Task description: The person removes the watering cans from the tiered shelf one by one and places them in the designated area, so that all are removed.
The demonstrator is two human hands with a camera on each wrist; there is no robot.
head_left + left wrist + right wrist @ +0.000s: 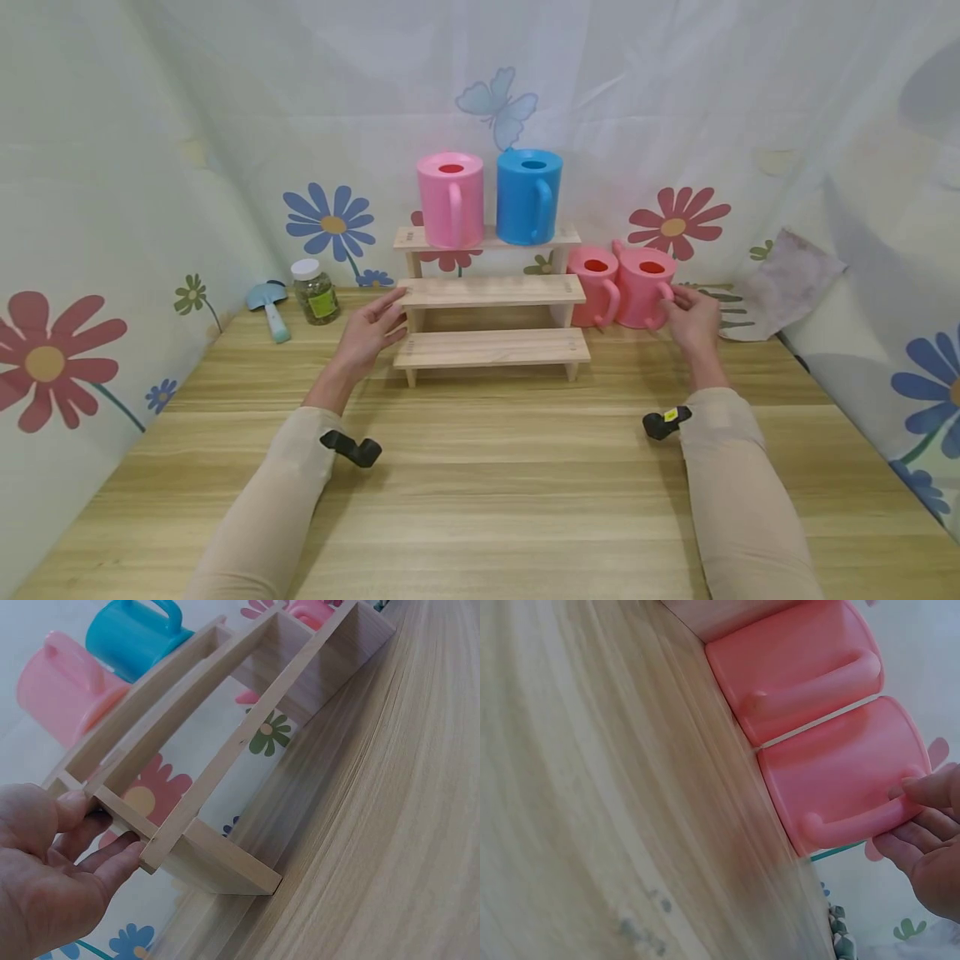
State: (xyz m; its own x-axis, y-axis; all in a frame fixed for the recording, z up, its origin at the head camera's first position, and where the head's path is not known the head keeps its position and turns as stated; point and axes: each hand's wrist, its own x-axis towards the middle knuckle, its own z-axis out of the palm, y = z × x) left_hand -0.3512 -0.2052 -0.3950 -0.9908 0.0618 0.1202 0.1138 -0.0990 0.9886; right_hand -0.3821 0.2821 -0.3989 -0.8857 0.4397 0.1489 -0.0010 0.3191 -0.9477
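A three-tier wooden stand stands at the back of the table. At its left end my left hand holds the middle tier, thumb and curled fingers around the end piece. On the top tier sit a pink watering can and a blue watering can, handles toward me. Two more pink ones stand side by side on the table right of the stand: the inner can beside it, the outer can farther right. My right hand pinches the outer can's handle between thumb and fingers.
To the left of the stand are a jar with a white lid and green label, and a small trowel with a light blue blade. A pale cloth lies at the back right. Flower-printed curtain encloses the table.
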